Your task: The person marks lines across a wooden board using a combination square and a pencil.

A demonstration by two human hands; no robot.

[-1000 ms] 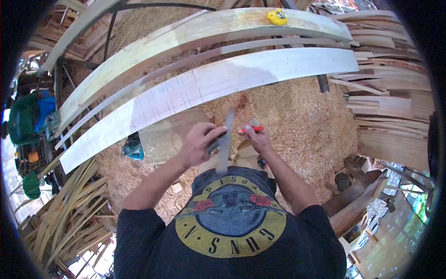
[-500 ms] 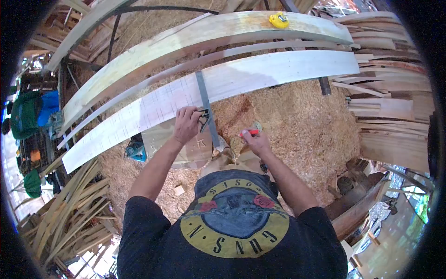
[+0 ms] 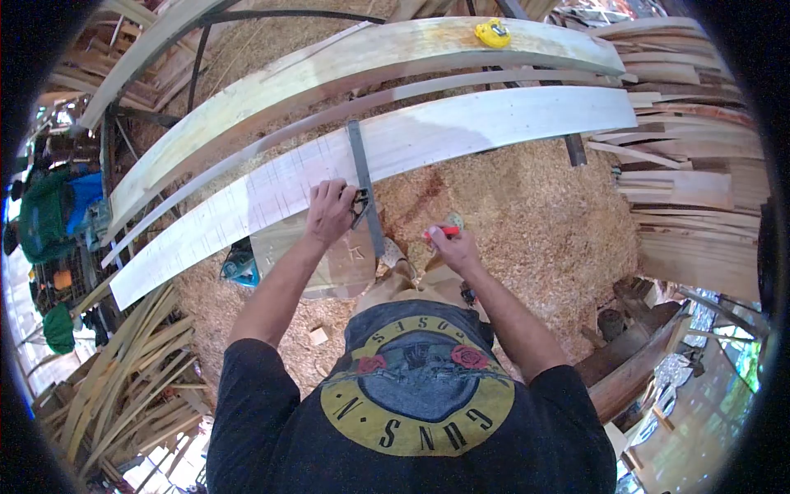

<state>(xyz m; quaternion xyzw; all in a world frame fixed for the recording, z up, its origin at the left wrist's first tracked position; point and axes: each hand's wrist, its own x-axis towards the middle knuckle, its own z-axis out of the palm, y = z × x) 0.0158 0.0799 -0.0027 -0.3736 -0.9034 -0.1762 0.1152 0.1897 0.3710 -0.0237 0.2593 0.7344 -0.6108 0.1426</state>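
Where a straightedge [image 3: 363,169] crosses, pale wood [image 3: 420,136] curves.

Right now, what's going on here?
A person's left hand holds a metal rule across the pale board. Marked lines show left of the rule. The right hand holds a red pen-like tool, clear of the board. A tape measure sits on the beam beyond.

Wood shavings cover the floor [image 3: 527,214]; on its left side lie a flat panel [image 3: 309,272], a teal power tool [image 3: 239,267] and, nearer, a small wood block [image 3: 318,336]. The far curved beam [image 3: 346,53] bears a yellow tape measure [image 3: 492,33]; the nearer pale board [image 3: 510,115] has a metal rule [image 3: 359,152] across it.
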